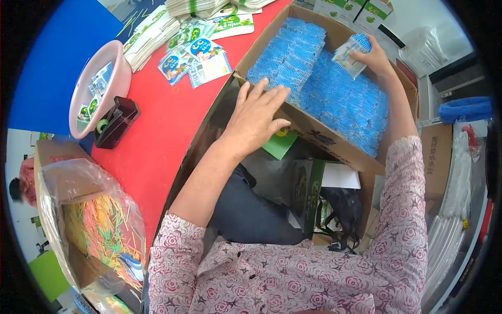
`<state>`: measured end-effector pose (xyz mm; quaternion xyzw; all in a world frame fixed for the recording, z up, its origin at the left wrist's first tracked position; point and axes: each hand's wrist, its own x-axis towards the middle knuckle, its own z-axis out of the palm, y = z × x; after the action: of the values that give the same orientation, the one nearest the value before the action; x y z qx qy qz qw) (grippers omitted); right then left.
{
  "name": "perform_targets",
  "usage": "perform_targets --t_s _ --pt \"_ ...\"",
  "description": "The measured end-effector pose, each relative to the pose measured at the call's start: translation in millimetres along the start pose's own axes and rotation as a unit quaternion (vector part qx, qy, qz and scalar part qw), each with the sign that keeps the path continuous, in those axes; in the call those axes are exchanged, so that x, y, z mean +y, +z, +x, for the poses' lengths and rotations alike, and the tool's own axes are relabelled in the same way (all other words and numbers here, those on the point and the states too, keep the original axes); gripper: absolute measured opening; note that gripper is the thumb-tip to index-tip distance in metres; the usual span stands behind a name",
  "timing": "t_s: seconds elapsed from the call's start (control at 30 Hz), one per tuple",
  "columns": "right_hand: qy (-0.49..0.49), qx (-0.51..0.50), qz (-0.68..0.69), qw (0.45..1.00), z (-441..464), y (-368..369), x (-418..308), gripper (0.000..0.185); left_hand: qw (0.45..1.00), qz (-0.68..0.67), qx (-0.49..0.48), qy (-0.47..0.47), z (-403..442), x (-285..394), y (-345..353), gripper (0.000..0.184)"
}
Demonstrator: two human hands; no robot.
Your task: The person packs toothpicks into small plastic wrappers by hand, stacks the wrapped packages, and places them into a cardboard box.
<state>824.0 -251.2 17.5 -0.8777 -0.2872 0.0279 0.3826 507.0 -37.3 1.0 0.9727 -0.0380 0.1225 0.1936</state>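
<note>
A large cardboard box (pixel 334 152) holds rows of blue-and-white packets (pixel 342 104), stacked higher at its left end. My right hand (pixel 374 57) is over the box's far right part, its fingers closed on a few small packets (pixel 351 56) with blue striped edges. At the box's near left edge, my left hand (pixel 256 115) rests with its fingers spread and nothing gripped. On the red table, several loose packets (pixel 209 69) lie beside the box's left corner.
A pink basin (pixel 125 73) with packets stands by a black tape dispenser (pixel 117 123) on the red table (pixel 151 125). Stacked flat cartons (pixel 151 39) lie beyond. Lower left, a plastic-lined box (pixel 57 209) holds coloured sticks. A person (pixel 27 183) is at far left.
</note>
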Motion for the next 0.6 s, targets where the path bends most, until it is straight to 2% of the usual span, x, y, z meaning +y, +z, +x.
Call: perform_targets --t_s 0.03,0.13,0.27,0.53,0.6 --pt "-0.001 -0.003 0.0 1.0 10.0 7.1 5.5 0.079 1.0 0.0 0.0 -0.003 -0.5 -1.4 1.2 0.057" --pt "-0.005 -0.009 -0.189 0.982 31.7 26.6 22.9 0.08 0.999 -0.027 -0.039 0.02 -1.2 -6.6 5.9 0.05" --pt "-0.018 -0.022 -0.293 0.956 51.1 51.9 36.4 0.082 0.997 -0.07 -0.028 0.008 -0.6 -8.5 9.1 0.045" --pt "0.101 -0.049 -0.206 0.972 70.4 70.8 42.1 0.084 0.998 -0.044 -0.034 -0.007 4.9 -2.5 4.8 0.043" --pt "0.088 -0.056 -0.193 0.976 71.6 77.1 42.2 0.084 0.998 -0.041 -0.035 -0.01 5.5 -0.8 5.7 0.042"
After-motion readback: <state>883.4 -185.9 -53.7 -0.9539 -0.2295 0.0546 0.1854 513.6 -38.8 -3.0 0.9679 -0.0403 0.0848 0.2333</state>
